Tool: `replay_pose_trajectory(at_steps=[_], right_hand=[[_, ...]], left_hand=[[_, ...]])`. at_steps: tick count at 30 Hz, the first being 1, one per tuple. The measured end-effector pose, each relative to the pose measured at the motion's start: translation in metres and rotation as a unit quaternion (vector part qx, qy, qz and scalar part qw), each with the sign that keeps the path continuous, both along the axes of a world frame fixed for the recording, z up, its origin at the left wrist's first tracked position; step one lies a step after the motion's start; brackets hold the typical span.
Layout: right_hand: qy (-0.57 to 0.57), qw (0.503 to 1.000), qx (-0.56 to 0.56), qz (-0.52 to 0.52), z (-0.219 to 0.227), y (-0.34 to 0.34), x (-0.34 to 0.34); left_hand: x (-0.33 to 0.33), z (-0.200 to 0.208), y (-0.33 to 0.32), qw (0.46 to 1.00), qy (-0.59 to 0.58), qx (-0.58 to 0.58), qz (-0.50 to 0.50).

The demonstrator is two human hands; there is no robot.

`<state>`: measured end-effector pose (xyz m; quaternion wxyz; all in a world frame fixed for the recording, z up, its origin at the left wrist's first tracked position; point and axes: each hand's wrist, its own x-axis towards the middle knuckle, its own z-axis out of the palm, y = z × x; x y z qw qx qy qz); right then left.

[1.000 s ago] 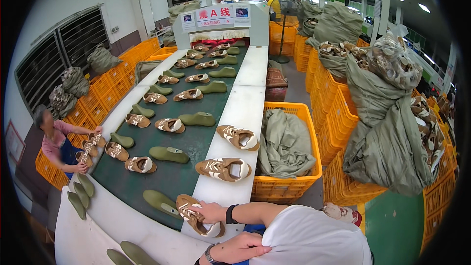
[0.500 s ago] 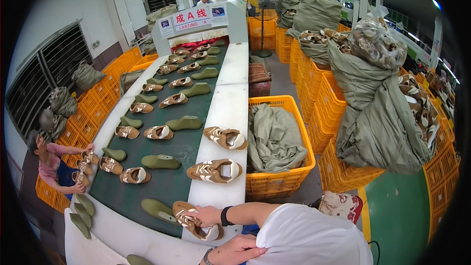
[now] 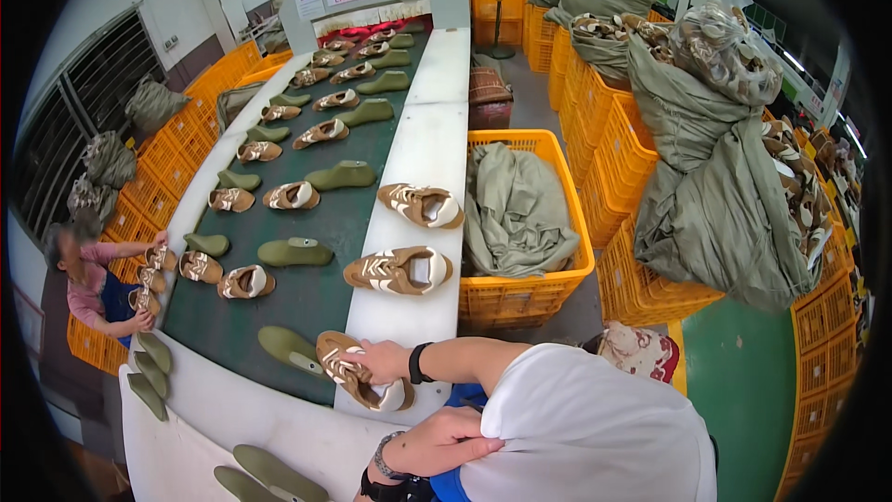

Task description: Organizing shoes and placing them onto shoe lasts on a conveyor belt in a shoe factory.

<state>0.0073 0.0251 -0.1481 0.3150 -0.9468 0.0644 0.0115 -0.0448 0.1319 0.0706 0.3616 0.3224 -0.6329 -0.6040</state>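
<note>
On the white ledge beside the green belt, my right hand [image 3: 379, 362] is closed over the laced front of a brown sneaker [image 3: 392, 396] with white stripes. My left hand [image 3: 448, 442] pinches the hem of the white sleeve [image 3: 557, 409] on my right arm. Just left of the held sneaker lies a green shoe last [image 3: 286, 347], on the belt. Farther along the ledge rest two similar loose shoes, a nearer sneaker [image 3: 395, 271] and a farther sneaker [image 3: 420, 204]. Fingertips of my right hand are partly hidden against the laces.
The conveyor belt [image 3: 307, 302] carries several shoes and lasts. A co-worker [image 3: 93, 279] at the left touches a row of shoes. More lasts [image 3: 279, 471] lie on the near white table [image 3: 204, 451]. An orange crate [image 3: 534, 296] with grey-green cloth stands right of the ledge.
The view has tilted down, so everything sits higher and more of my left wrist and the near lasts show. Both hands keep their holds on the sneaker and sleeve.
</note>
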Motion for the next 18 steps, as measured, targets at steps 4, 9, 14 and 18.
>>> replay_pose_trajectory(at_steps=[4, 9, 14, 18], right_hand=[[0.013, 1.0, 0.008, 0.0, 0.0013, -0.001, -0.0003], [0.017, 1.0, 0.011, 0.003, 0.0032, -0.0002, -0.0011], [0.026, 1.0, 0.013, 0.003, 0.0047, -0.0003, -0.0015], [0.024, 1.0, 0.019, -0.001, 0.005, -0.0005, -0.0017]], left_hand=[[-0.001, -0.0012, -0.0009, 1.0, -0.001, 0.004, -0.007], [-0.0015, -0.0012, -0.0018, 1.0, 0.004, 0.014, -0.012], [-0.0027, -0.0021, -0.0021, 1.0, 0.009, 0.008, -0.007], [-0.0014, -0.003, -0.0025, 1.0, -0.007, 0.012, -0.014]])
